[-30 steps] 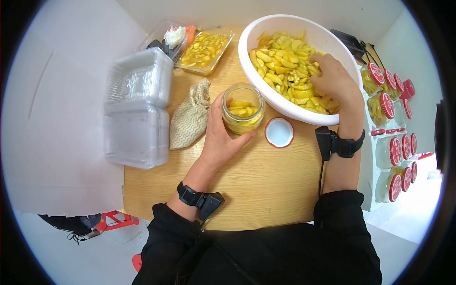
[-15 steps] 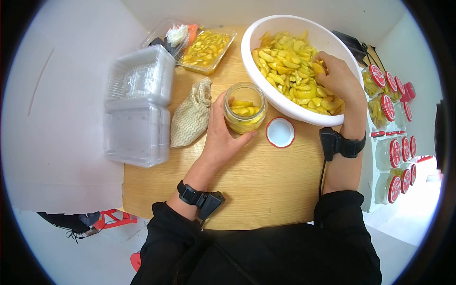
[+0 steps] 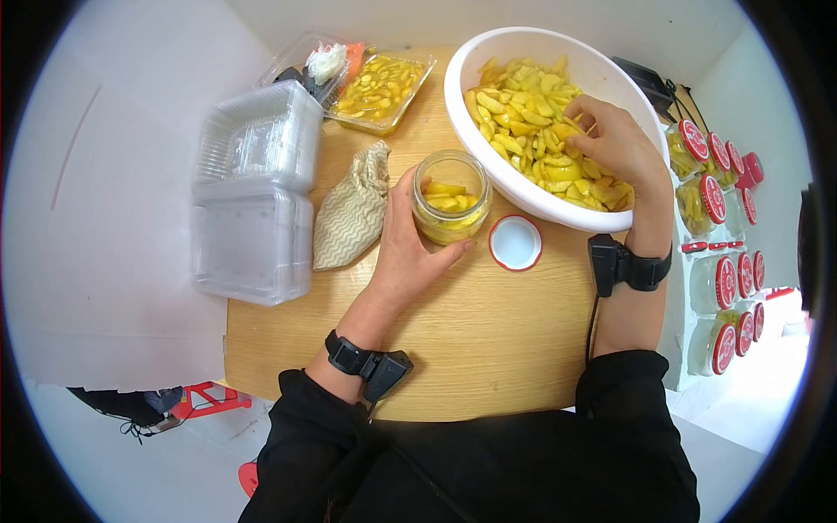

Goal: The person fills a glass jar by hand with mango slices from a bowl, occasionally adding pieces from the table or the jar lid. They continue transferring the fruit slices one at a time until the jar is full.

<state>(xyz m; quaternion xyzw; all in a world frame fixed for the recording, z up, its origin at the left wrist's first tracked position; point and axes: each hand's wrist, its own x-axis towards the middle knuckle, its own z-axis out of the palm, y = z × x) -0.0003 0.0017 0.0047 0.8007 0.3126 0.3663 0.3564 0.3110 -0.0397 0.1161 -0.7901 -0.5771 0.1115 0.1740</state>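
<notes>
My left hand (image 3: 411, 248) is wrapped round a glass jar (image 3: 451, 198) that stands on the table, partly filled with yellow fruit slices. Over the large white bowl (image 3: 551, 214) my right hand (image 3: 610, 139) reaches in, its thumb and fingers curled at the yellow slices (image 3: 523, 118); it seems to pinch a slice. To the right of the jar, a white lid with a red rim (image 3: 515, 243) lies on the wooden table.
Clear plastic containers (image 3: 253, 244) and a patterned cloth bag (image 3: 351, 209) lie left. Behind them stands a tray of yellow slices in liquid (image 3: 379, 90). Red-lidded jars (image 3: 713, 199) line the right side, near a black device (image 3: 643, 84).
My right hand has shifted slightly up and left within the bowl, its fingers now more bent over the slices. My left hand and the jar have hardly moved.
</notes>
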